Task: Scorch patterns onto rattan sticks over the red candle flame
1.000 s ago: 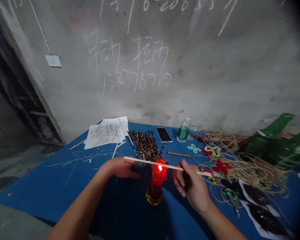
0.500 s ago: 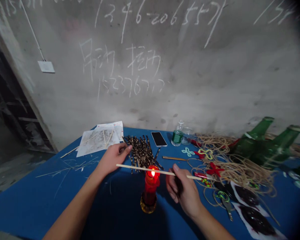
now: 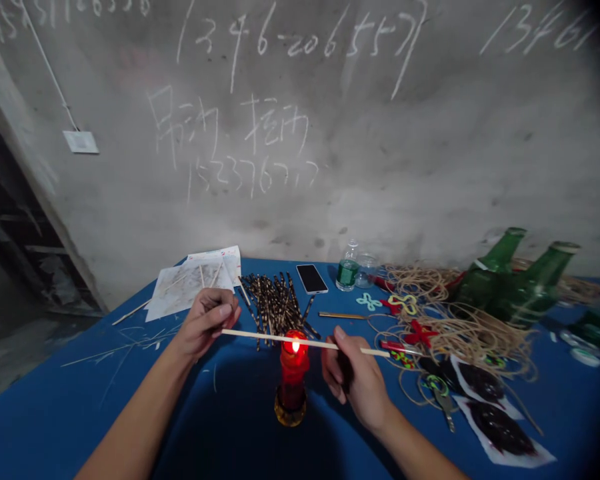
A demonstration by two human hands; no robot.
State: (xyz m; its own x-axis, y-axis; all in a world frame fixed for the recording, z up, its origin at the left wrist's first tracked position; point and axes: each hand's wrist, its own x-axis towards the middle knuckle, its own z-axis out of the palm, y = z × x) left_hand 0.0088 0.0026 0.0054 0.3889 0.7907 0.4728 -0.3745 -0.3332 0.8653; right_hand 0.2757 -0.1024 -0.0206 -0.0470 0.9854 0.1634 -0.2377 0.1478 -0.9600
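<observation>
Thin bamboo stick (image 3: 260,335) held level across the flame of a lit red candle (image 3: 293,373), pinched by the right hand (image 3: 355,380); left hand (image 3: 205,323) curled at the stick's end, grip unclear. Mottled sticks (image 3: 275,307) lie just behind, tangled twine (image 3: 460,327) rightward, on the blue bench (image 3: 80,400) against a concrete wall (image 3: 330,133).

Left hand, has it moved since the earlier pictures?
Yes: the left hand has shifted left, farther from the red candle on the table, and its fingers now curl upward.
</observation>
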